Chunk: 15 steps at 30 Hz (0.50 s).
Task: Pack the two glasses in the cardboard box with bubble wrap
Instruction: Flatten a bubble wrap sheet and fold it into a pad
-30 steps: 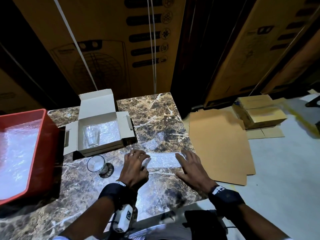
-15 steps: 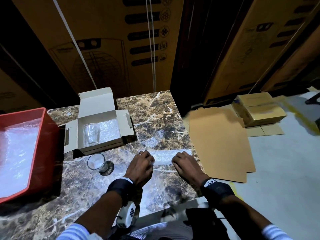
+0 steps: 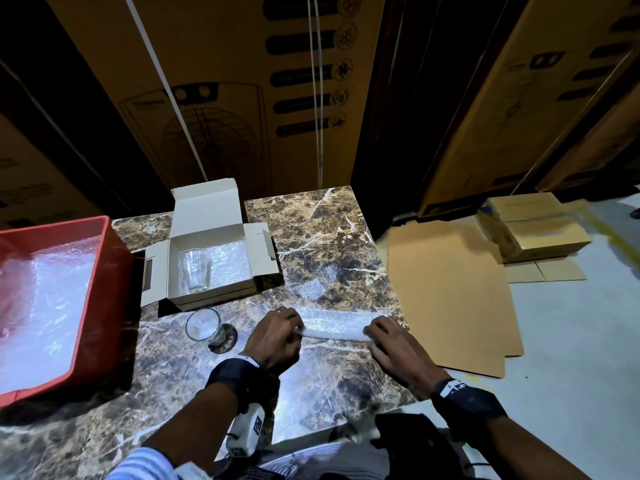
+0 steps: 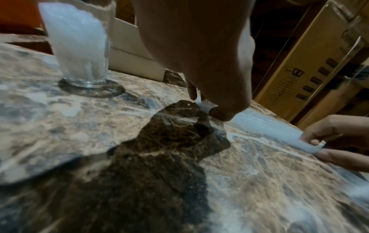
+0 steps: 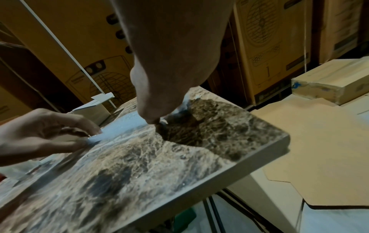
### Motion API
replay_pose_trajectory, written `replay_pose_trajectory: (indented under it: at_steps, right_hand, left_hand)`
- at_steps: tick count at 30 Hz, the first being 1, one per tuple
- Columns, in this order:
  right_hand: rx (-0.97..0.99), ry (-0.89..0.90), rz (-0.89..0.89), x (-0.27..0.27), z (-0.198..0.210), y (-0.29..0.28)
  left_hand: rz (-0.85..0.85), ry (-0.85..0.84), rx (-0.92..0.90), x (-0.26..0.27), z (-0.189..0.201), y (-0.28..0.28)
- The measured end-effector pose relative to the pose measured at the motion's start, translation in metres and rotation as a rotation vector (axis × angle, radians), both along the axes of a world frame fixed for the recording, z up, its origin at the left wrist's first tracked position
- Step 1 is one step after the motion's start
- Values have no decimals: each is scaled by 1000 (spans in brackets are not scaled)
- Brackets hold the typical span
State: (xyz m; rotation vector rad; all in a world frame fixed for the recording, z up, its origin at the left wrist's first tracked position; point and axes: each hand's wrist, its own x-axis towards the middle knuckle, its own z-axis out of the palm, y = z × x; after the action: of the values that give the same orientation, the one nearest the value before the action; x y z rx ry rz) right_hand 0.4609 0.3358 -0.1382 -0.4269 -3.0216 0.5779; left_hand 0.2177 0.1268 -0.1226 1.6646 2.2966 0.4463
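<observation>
An open white cardboard box (image 3: pixel 180 285) stands on the marble table (image 3: pixel 329 237), with one clear glass (image 3: pixel 195 271) lying inside on bubble wrap (image 3: pixel 230 263). A second glass (image 3: pixel 203 325) (image 4: pixel 78 47) stands upright just in front of the box, stuffed with bubble wrap. A folded strip of bubble wrap (image 3: pixel 334 327) (image 4: pixel 265 124) (image 5: pixel 123 124) lies flat on the table. My left hand (image 3: pixel 277 336) pinches its left end and my right hand (image 3: pixel 388 336) pinches its right end.
A red bin (image 3: pixel 104 306) lined with bubble wrap sits at the table's left. Flat cardboard sheets (image 3: pixel 450 299) and small brown boxes (image 3: pixel 533 226) lie on the floor to the right. Tall printed cartons (image 3: pixel 225 81) stand behind the table.
Both hands went from lying flat on the strip to curling and pinching its two ends. The strip looks narrower and folded over. Glasses and box have not moved.
</observation>
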Motion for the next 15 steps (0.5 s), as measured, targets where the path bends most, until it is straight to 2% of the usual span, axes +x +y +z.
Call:
replay_pose_trajectory:
  at_steps: [3, 8, 12, 15]
  right_hand:
    - [5, -3, 2, 1, 1, 6]
    - [-39, 43, -68, -2, 3, 10]
    - [-131, 64, -193, -4, 9, 10]
    - [-257, 88, -262, -7, 13, 12]
  left_hand:
    - [3, -12, 39, -5, -4, -3]
    - [78, -126, 106, -10, -7, -3]
    - [257, -327, 182, -7, -9, -4]
    - [312, -457, 225, -6, -9, -2]
